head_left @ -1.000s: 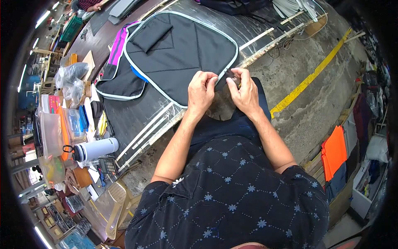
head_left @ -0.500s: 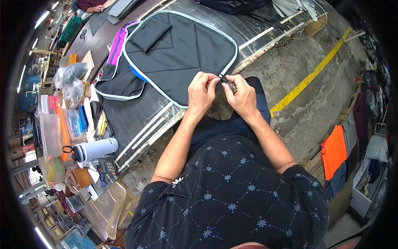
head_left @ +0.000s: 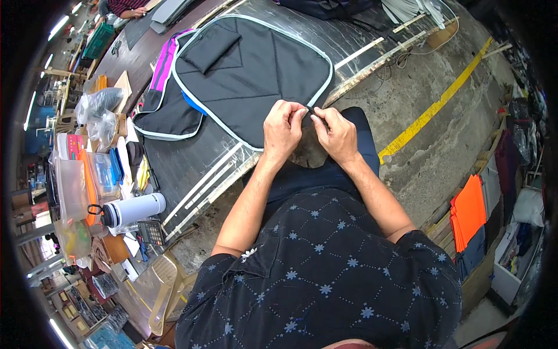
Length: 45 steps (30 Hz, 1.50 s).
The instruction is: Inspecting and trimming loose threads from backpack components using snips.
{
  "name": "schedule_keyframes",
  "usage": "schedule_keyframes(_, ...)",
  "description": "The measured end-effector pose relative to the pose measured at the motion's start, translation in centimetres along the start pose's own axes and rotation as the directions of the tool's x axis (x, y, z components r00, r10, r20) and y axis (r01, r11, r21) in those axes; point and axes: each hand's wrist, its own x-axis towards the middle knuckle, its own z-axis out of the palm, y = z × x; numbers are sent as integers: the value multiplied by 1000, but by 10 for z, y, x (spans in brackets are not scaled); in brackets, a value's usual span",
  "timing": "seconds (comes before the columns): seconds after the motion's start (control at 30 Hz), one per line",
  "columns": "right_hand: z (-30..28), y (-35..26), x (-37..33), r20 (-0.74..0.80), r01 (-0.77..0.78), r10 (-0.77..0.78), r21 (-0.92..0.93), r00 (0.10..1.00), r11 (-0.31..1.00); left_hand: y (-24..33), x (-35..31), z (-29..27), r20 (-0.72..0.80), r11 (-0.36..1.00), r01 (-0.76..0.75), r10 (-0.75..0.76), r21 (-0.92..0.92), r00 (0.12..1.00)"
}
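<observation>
A black fabric panel with light-grey edge binding lies on the dark table, its near right edge reaching my hands. My left hand is closed in a pinch on that bound edge. Close beside it, my right hand pinches a small dark object against the same edge; its kind is mostly hidden by my fingers. On the panel's upper left lies a folded black fabric piece. Partly under the panel is a black and magenta bag part, also with grey binding.
On the left are a white bottle, a calculator, plastic boxes and a beige plastic chair. Orange fabric hangs at the right, past a yellow floor line. Another person's hand is at the far left.
My right hand's fingers have turned and closed further; the yellowish part seen in them before is now hidden. My left hand and the panel have stayed in place.
</observation>
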Motion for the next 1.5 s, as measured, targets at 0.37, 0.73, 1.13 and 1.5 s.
schedule_keyframes(0.37, -6, -1, -4, -6, -303, 312, 223, 950, 927, 3, 21, -26, -104, 991, 29, -16, 130, 994)
schedule_keyframes(0.73, 10, 6, -13, 81, -409, 409, 364, 909, 837, -40, 31, -38, -31, 975, 190, -195, -112, 980)
schedule_keyframes(1.13, 13, 1, -2, 287, -560, 482, 479, 828, 677, -35, -2, -146, -157, 976, -123, 151, 178, 976)
schedule_keyframes(1.5, 15, 26, 68, 226, -474, 417, 389, 880, 790, 18, 2, -37, 23, 892, -129, 132, 434, 991)
